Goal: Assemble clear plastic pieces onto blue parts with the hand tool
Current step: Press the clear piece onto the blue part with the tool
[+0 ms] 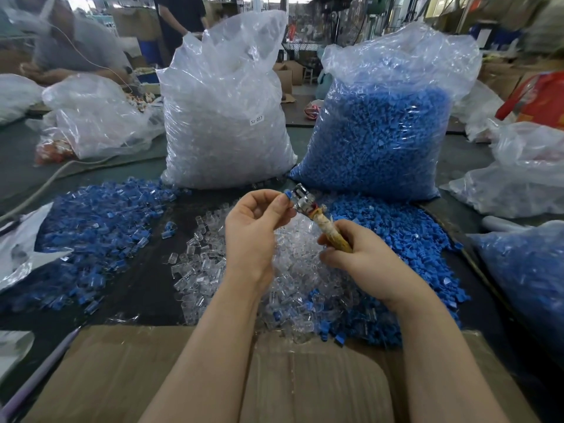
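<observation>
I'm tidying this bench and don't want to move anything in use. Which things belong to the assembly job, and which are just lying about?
In use:
left hand pinching a blue part
right hand gripping the hand tool
loose clear pieces
loose blue parts
pile of joined pieces
bag of clear pieces
bag of blue parts

Lying about:
cardboard box
crumpled bag

Your dark worktop (pixel 143 279) carries two tall clear plastic sacks standing side by side at the back: one of clear plastic pieces (pixel 222 123), one of small blue parts (pixel 381 132). In front of you lie three loose heaps: assembled blue-and-clear pieces (pixel 91 227) on your left, clear pieces (pixel 293 270) in the middle, blue parts (pixel 406 239) on your right. A flattened brown cardboard sheet (pixel 122 377) covers the near edge.
</observation>
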The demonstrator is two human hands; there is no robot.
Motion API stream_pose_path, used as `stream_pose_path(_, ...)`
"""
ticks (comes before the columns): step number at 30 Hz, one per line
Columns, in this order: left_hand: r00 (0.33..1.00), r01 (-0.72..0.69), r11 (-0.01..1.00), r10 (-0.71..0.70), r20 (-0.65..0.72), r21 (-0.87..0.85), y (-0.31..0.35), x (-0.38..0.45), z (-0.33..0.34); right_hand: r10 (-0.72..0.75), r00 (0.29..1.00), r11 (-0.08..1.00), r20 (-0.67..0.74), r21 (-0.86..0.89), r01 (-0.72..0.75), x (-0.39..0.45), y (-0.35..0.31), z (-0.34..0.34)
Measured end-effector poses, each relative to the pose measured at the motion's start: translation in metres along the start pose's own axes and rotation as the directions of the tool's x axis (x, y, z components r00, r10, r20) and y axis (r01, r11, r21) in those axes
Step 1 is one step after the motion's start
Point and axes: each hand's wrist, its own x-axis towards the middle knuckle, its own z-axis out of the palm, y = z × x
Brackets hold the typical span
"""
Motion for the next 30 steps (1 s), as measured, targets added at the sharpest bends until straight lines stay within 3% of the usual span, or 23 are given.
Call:
stream_pose_path(9,0.999,-0.027,1.0,0.026,0.044,0.011,0.0006,0.0008,-0.0038,0.003,1.0,0.999,-0.011,-0.033,-0.003,0.0016,-0.0009,0.0026)
stream_pose_path(22,0.998,0.027,0.999,-0.024,0.055,-0.044,-0.0002,-0.0011,0.0007,-0.053,0.996,0.983,-0.071,-0.177,0.039,0.0007,-0.0017,0.0059)
stream_pose_path(30,0.997,0.074,0.996,-0.072,0.037,-0.043,0.0033,0.0005,-0.0013,-0.051,0.998,0.986,-0.048,-0.163,0.042,0.0035,-0.0016,0.0103)
